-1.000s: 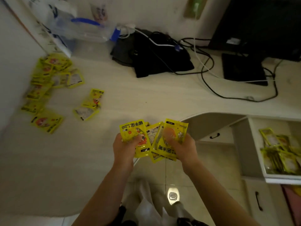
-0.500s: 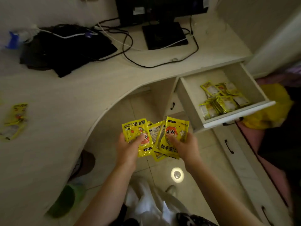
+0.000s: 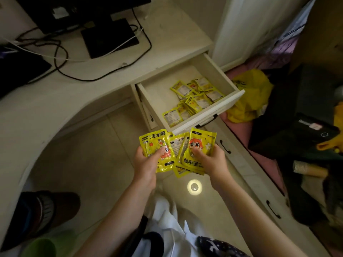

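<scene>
packets (image 3: 177,147) now nearer drawer (image 3: 157,95) | left hand (image 3: 146,164) and right hand (image 3: 211,160) both gripping them

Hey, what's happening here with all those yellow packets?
A person stands by a cream desk and holds a fanned bunch of glossy yellow hand-warmer packets in both hands. The left hand grips one side with its thumb on top, and the right hand grips the other. Just beyond, a cream wooden drawer stands pulled open, with a loose heap of similar yellow packets towards its right side. The held bunch is not yet in the drawer.
</scene>
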{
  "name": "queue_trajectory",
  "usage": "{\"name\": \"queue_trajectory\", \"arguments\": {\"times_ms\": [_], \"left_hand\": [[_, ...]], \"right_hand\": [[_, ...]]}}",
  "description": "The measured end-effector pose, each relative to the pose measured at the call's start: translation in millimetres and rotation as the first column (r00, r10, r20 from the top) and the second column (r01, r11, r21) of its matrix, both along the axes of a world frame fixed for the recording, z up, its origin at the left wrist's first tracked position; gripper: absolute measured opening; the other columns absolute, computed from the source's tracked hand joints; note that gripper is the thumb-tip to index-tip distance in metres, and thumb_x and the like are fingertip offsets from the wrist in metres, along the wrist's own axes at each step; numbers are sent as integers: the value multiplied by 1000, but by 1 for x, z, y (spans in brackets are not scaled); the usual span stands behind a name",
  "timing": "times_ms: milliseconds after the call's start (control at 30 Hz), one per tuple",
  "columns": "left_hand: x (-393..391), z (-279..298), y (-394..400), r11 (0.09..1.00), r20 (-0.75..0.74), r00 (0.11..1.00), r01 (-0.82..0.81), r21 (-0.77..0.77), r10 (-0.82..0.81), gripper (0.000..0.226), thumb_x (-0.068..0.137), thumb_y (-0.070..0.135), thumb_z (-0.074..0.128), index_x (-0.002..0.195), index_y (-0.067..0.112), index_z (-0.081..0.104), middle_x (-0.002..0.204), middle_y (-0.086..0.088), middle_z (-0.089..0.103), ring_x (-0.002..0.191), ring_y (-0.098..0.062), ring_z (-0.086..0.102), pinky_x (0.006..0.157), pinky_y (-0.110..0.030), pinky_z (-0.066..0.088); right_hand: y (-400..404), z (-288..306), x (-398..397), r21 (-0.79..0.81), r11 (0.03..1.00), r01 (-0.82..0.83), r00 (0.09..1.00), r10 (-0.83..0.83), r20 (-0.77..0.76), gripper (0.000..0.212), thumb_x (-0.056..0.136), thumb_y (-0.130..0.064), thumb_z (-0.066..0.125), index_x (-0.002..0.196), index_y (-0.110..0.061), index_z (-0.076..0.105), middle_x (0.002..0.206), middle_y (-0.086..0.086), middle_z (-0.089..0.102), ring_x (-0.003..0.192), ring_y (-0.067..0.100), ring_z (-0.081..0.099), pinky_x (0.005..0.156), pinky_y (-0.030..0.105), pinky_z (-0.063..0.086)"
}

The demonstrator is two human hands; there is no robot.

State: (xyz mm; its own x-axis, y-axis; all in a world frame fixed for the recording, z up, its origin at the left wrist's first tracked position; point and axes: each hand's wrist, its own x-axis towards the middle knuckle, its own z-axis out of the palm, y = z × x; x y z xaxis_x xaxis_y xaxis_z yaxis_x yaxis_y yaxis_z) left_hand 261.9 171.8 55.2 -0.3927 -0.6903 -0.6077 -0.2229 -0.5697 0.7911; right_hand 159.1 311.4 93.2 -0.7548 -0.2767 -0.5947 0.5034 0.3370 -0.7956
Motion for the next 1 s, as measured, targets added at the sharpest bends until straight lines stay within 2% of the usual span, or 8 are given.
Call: {"name": "queue_trajectory", "arguments": {"times_ms": [133, 333, 533, 667, 733, 800, 900, 1000], "left_hand": [[-43, 1, 1, 999, -11, 1000, 19, 35, -18, 34, 72, 3, 79, 101, 13, 64, 97, -11, 73, 89, -30, 71, 79, -50, 57], [-114, -8, -18, 994, -2, 1000, 0, 110, 0, 40, 70, 4, 81, 106, 12, 63, 101, -11, 73, 94, -31, 70, 86, -57, 54], [-176, -14, -45, 990, 48, 999, -14, 139, 7, 58, 54, 21, 88, 105, 15, 62, 101, -9, 74, 95, -30, 70, 89, -58, 52], [-210, -14, -55, 990, 69, 997, -53, 134, 44, 33, 69, 9, 82, 95, 17, 63, 98, -11, 73, 89, -29, 71, 82, -53, 56], [-224, -16, -60, 987, 74, 995, -84, 140, 74, 33, 67, 11, 83, 93, 19, 63, 97, -10, 74, 90, -30, 71, 82, -58, 54], [-238, -22, -65, 983, 82, 990, -123, 136, 112, 48, 55, 23, 88, 95, 20, 64, 96, -8, 74, 92, -31, 70, 87, -61, 51], [-254, -41, -70, 971, 143, 973, -199, 135, 180, 100, 26, 47, 92, 116, 20, 57, 108, -5, 71, 100, -31, 67, 89, -63, 47], [-269, -67, -76, 947, 165, 947, -297, 120, 276, 111, 20, 51, 92, 121, 21, 56, 115, -7, 69, 102, -32, 66, 87, -62, 49]], "right_hand": [[5, -5, -41, -2, 1000, 28, 1000, -28, 12, 32, 82, -19, 72, 110, -10, 60, 98, 6, 72, 82, 18, 72, 57, 28, 57], [-15, -18, -115, 10, 1000, 3, 1000, -3, 10, 32, 77, -20, 77, 106, -14, 63, 97, 8, 74, 85, 25, 73, 79, 51, 58], [-42, -23, -182, 27, 999, -47, 999, 47, 22, 34, 76, -22, 78, 105, -16, 63, 96, 6, 74, 84, 23, 73, 79, 50, 58], [-60, -29, -221, 49, 996, -80, 996, 79, 41, 37, 76, -23, 78, 109, -16, 62, 98, 5, 74, 83, 22, 73, 79, 49, 59], [-69, -33, -239, 53, 993, -108, 993, 104, 63, 38, 76, -24, 78, 110, -17, 62, 99, 4, 73, 85, 22, 73, 79, 49, 59], [-79, -38, -257, 73, 985, -158, 986, 153, 72, 40, 76, -26, 78, 112, -18, 60, 100, 4, 73, 87, 22, 72, 80, 48, 59], [-92, -47, -279, 132, 965, -228, 973, 220, 74, 45, 75, -32, 78, 113, -18, 59, 101, 3, 71, 89, 21, 71, 82, 47, 58], [-105, -51, -305, 161, 937, -310, 950, 298, 96, 47, 73, -36, 78, 112, -19, 59, 103, 2, 71, 93, 21, 69, 85, 47, 57]]}}
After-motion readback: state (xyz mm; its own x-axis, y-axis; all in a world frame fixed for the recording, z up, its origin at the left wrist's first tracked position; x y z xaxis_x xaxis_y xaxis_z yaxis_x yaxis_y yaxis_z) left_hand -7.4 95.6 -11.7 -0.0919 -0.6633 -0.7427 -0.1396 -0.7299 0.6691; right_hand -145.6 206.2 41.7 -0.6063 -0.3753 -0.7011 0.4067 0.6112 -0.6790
